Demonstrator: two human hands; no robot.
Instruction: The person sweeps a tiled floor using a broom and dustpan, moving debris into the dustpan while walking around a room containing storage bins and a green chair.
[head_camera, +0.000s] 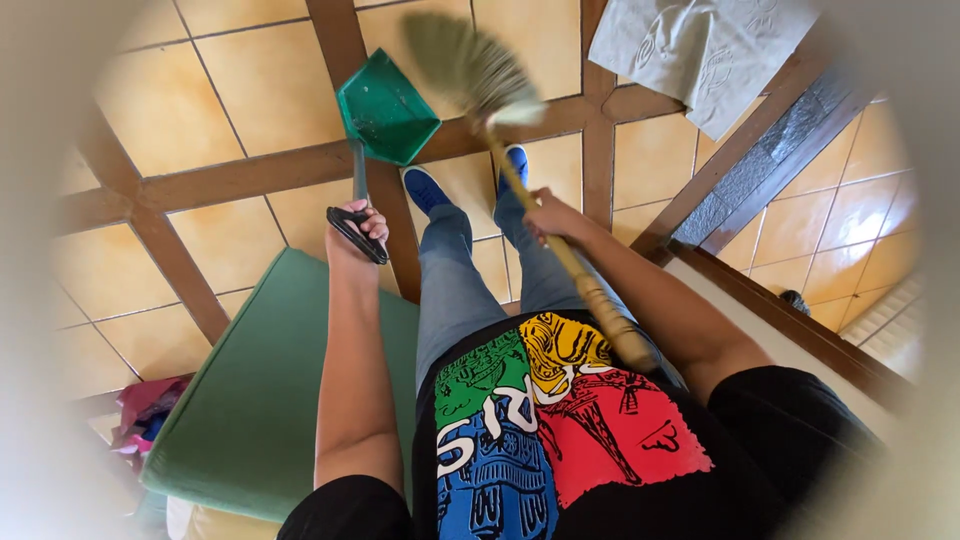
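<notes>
L hand (357, 226) fisted on green dustpan (386, 108) handle, arm straight; R hand (549, 214) gripping broom (470, 68) stick.

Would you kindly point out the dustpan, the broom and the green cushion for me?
dustpan (385, 110), head view, on the green scoop
broom (462, 60), head view, on the bristles
cushion (260, 400), head view, on its top face

My count here: one green dustpan (387, 108), one broom (500, 100), two blue shoes (425, 188), one green cushion (250, 400), one grey mat (700, 45).
</notes>
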